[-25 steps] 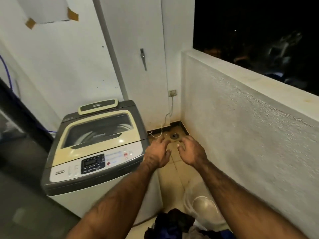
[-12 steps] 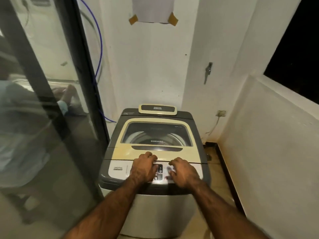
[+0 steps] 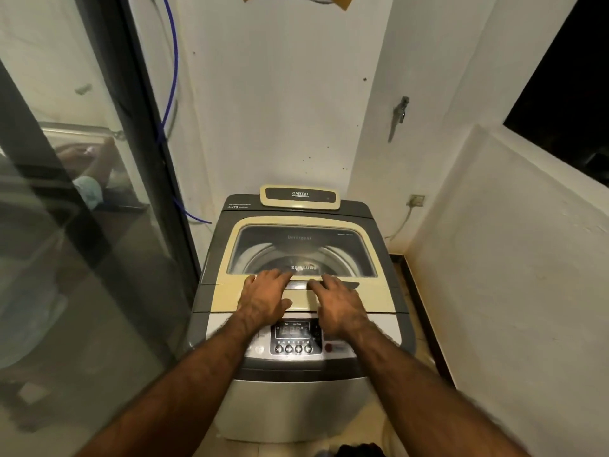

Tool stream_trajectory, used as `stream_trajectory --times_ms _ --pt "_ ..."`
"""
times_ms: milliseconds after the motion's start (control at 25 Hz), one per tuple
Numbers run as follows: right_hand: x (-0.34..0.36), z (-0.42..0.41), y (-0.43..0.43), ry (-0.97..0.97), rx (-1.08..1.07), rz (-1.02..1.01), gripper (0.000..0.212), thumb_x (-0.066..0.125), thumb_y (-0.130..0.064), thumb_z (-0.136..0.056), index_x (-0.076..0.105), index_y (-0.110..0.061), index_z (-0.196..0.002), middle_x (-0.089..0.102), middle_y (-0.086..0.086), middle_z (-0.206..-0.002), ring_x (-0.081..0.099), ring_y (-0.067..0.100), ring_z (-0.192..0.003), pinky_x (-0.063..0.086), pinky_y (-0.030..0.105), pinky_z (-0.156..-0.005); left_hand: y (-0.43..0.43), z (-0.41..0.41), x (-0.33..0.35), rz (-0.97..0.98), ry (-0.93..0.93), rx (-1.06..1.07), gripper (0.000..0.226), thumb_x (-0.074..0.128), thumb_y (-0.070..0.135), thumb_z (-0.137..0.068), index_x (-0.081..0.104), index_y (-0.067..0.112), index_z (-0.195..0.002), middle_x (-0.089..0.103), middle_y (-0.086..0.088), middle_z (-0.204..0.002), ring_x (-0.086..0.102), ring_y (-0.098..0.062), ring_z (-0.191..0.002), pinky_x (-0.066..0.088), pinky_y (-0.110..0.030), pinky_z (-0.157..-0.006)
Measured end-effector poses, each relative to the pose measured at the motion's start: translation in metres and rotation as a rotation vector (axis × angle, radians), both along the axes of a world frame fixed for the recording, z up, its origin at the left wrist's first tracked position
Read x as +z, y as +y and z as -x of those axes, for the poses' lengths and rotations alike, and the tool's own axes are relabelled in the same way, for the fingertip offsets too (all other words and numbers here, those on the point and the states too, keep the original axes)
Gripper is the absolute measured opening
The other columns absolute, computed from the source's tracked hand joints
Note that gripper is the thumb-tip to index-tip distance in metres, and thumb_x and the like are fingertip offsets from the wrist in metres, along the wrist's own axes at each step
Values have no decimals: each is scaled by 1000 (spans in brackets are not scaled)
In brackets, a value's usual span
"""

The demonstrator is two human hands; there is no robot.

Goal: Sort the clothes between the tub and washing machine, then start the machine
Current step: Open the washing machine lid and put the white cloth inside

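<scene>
A top-loading washing machine (image 3: 296, 400) stands in front of me, grey with a cream lid (image 3: 375, 295) that is down. Through the lid's window I see the steel drum. My left hand (image 3: 263, 300) lies flat on the lid's front part, fingers spread and reaching the dark handle recess (image 3: 296, 285). My right hand (image 3: 339, 306) rests beside it in the same way, fingertips at the recess. Neither hand holds anything. The control panel (image 3: 295, 339) with a lit display and round buttons sits just below my wrists. A dark bit of clothing (image 3: 357, 450) shows at the bottom edge.
A glass sliding door (image 3: 82, 258) with a dark frame stands close on the left. A white parapet wall (image 3: 510, 275) closes in the right side. A tap (image 3: 400, 110) and a wall socket (image 3: 416, 200) are on the back wall, and a blue hose (image 3: 171, 94) runs down behind the machine.
My view swung from the floor corner to face the machine. Both hands moved from the control panel up onto the lid's front edge.
</scene>
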State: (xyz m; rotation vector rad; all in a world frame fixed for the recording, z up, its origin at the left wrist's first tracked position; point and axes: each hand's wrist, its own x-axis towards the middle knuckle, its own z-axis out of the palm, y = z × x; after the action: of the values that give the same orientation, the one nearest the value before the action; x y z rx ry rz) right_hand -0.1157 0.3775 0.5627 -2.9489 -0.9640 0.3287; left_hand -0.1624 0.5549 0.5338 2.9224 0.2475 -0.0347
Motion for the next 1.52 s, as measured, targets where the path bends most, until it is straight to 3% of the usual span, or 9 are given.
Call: stream_trajectory --times_ms 160,360,480,960,1200,1360,1520 --pt "-1 -15 -1 -58 7 72 72 70 -19 -89 35 -28 -152 41 8 -155 37 30 -143 32 52 -119 4 -8 1 -73 35 10 61 69 45 -88 49 30 -143 57 -1 -133 54 -23 -122 44 -42 -106" --pt "4 -22 -2 -173 36 48 42 66 -25 -93 57 -23 -134 54 8 -140 46 27 -131 39 47 -111 -3 -5 5 -86 -85 44 41 76 44 -82 66 27 -119 66 3 -115 61 -19 -105 51 -39 -93" --pt "8 -21 -5 -220 45 -8 36 66 -27 -94 61 -22 -129 60 5 -131 51 25 -124 45 44 -106 -9 2 12 -104 -157 73 31 75 43 -83 68 26 -108 68 4 -106 61 -19 -100 50 -38 -90" --pt "70 -52 4 -494 41 -125 46 72 -33 -90 60 -22 -133 59 5 -133 52 25 -123 46 42 -102 -1 -25 90 -195 -415 92 33 72 36 -88 64 24 -117 63 4 -121 56 -18 -114 44 -39 -99" --pt "89 -78 18 -497 -2 -144 56 81 -33 -83 61 -22 -134 58 6 -136 51 26 -126 46 43 -104 15 -61 115 -245 -440 93 32 71 37 -89 65 23 -117 64 2 -121 56 -21 -116 43 -40 -99" --pt "97 -100 25 -532 -36 -186 50 78 -23 -83 64 -24 -131 64 4 -126 56 25 -116 50 43 -95 26 -84 126 -305 -510 96 28 73 33 -87 68 21 -112 66 0 -113 59 -23 -108 45 -41 -92" --pt "97 -121 39 -547 -76 -226 58 83 -20 -77 63 -23 -132 67 6 -122 60 27 -113 51 45 -95 39 -112 133 -299 -534 91 31 75 33 -86 68 20 -113 66 -1 -115 59 -25 -110 45 -43 -93"
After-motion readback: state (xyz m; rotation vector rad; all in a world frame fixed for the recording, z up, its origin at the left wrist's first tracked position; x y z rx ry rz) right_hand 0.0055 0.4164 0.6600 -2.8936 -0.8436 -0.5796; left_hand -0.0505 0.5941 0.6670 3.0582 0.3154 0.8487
